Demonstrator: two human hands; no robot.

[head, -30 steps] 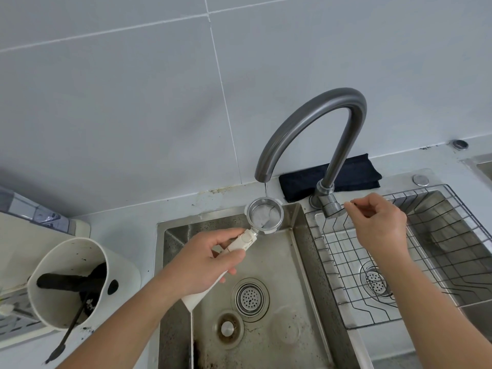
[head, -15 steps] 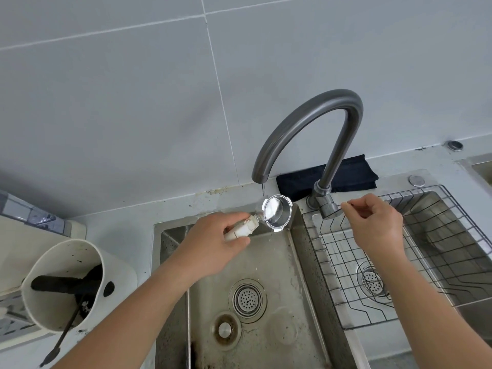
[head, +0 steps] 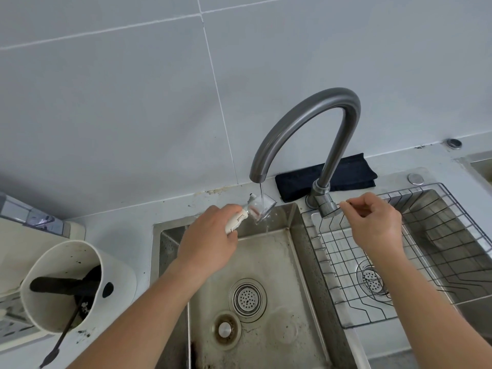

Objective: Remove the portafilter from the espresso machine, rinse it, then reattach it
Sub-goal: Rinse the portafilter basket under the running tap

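Behind the curved grey faucet (head: 314,121), a wall of large pale grey tiles (head: 133,102) with thin white grout lines, evenly lit by soft daylight. Below the faucet, a stained steel sink basin (head: 269,262) set into a pale desk (head: 127,225); right of it, a second basin under a wire rack (head: 372,262). Just behind the faucet base, a folded dark cloth (head: 300,182) against the wall. Far left of the faucet, a cream bin (head: 72,286) holding dark grounds.
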